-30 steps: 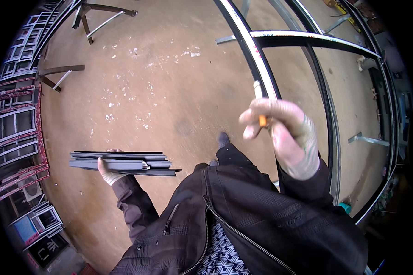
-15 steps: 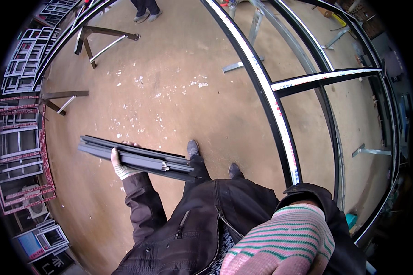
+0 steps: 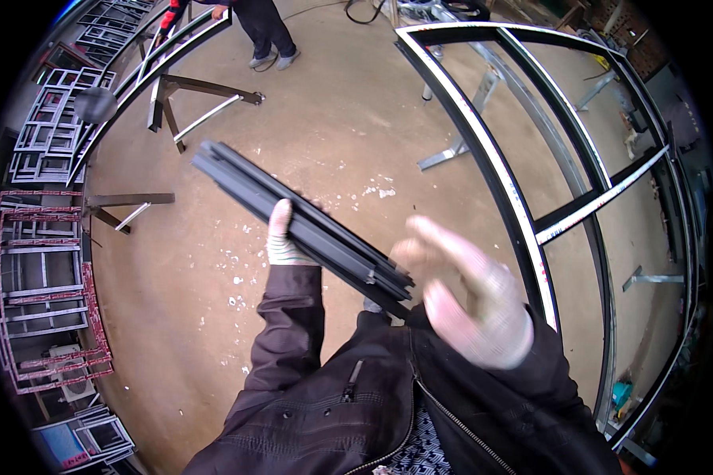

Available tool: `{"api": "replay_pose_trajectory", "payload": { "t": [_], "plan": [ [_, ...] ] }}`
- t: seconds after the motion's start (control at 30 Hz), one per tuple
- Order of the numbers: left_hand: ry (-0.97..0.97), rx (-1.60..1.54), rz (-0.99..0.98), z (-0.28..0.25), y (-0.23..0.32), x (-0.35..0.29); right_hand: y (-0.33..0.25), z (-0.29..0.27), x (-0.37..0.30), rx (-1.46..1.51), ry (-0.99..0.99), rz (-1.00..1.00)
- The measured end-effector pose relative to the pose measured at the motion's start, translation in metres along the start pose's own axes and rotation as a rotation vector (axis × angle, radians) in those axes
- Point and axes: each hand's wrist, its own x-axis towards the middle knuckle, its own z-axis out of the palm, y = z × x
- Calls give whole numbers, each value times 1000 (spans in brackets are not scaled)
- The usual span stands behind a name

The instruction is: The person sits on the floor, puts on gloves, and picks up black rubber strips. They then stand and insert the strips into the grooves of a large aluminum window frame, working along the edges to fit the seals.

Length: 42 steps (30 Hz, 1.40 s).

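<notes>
My left hand (image 3: 284, 237), in a pale glove with bare fingertips, grips a short bundle of dark grey metal frame profiles (image 3: 313, 229), its thumb across the upper face. The bundle slants from upper left to lower right in front of my body. Close to its lower right end is my right hand (image 3: 479, 305), gloved and blurred by motion. Its thumb and fingers are spread apart with nothing between them. Whether the fingertips touch the profile ends cannot be made out. Part of the left fingers is hidden behind the bundle.
A large black-and-white window frame (image 3: 523, 206) lies on metal stands at the right. Brown trestle legs (image 3: 206, 85) stand at the far left, near another person's legs (image 3: 265, 36). Stacked frames (image 3: 47, 293) line the left side. White specks dot the brown floor.
The left hand has moved the bundle right and tilted it more steeply. My right hand has gone up from beside my jacket to the bundle's lower end, its fingers now spread.
</notes>
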Motion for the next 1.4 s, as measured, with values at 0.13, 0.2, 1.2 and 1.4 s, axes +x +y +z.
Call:
{"api": "replay_pose_trajectory", "payload": {
  "t": [0.13,0.2,1.2,1.4],
  "plan": [
    [-87,-39,-70,24,-19,33,89,13,50,-492,-38,130],
    [-57,-39,-131,35,-26,49,98,15,69,-533,-97,124],
    [-464,-8,-492,186,-104,324,186,-87,280,-636,442,170],
    [-459,4,-765,210,-91,378,200,-88,327,-667,632,196]
  ]
}}
